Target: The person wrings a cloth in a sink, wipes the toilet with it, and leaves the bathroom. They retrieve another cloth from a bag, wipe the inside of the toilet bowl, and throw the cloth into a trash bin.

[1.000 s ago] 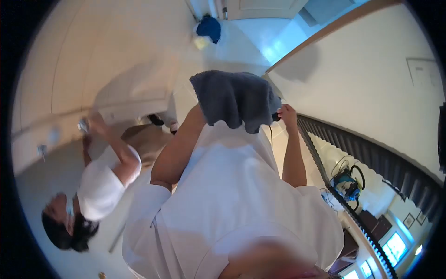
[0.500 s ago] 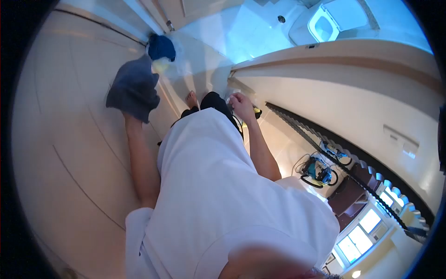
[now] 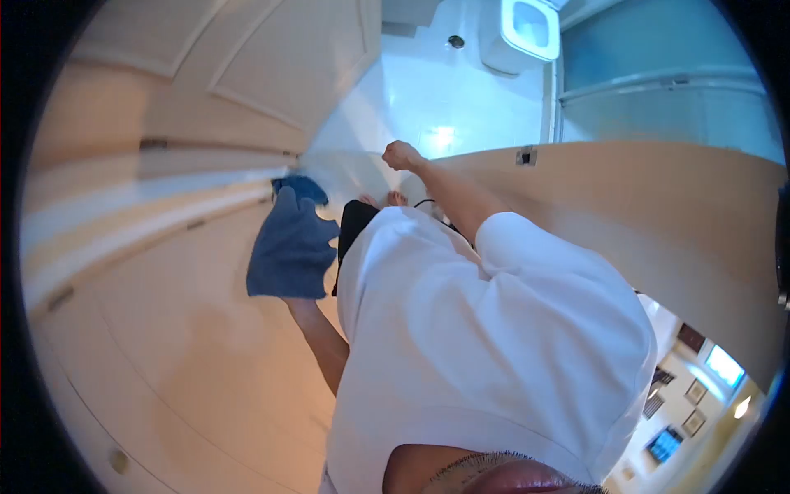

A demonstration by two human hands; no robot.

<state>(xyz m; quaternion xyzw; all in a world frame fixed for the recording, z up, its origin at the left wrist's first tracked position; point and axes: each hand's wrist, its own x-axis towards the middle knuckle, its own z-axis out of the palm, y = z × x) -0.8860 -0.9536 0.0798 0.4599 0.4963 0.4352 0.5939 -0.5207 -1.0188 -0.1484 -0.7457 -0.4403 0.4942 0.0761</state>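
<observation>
A dark blue cloth (image 3: 290, 251) covers my left hand and moves with it; the fingers are hidden underneath, and only the wrist and forearm show. The cloth's far edge overlaps a second dark blue item (image 3: 303, 189), low by the door frame, whose kind I cannot make out. My right hand (image 3: 401, 155) is stretched forward in front of the bathroom doorway, its fingers curled into a loose fist. Whether anything is inside that fist is hidden. My bare feet (image 3: 395, 198) show on the floor beyond my white shirt.
A panelled door (image 3: 280, 74) stands at the upper left, with its frame (image 3: 148, 206) below. Through the doorway are a toilet (image 3: 518, 37), a floor drain (image 3: 456, 41) and a glass panel (image 3: 658, 70). A beige door edge (image 3: 625, 165) runs along my right side.
My view has turned toward the bathroom. My left hand has brought the cloth closer to the door frame. My right hand has moved forward and up, away from the items beside my leg.
</observation>
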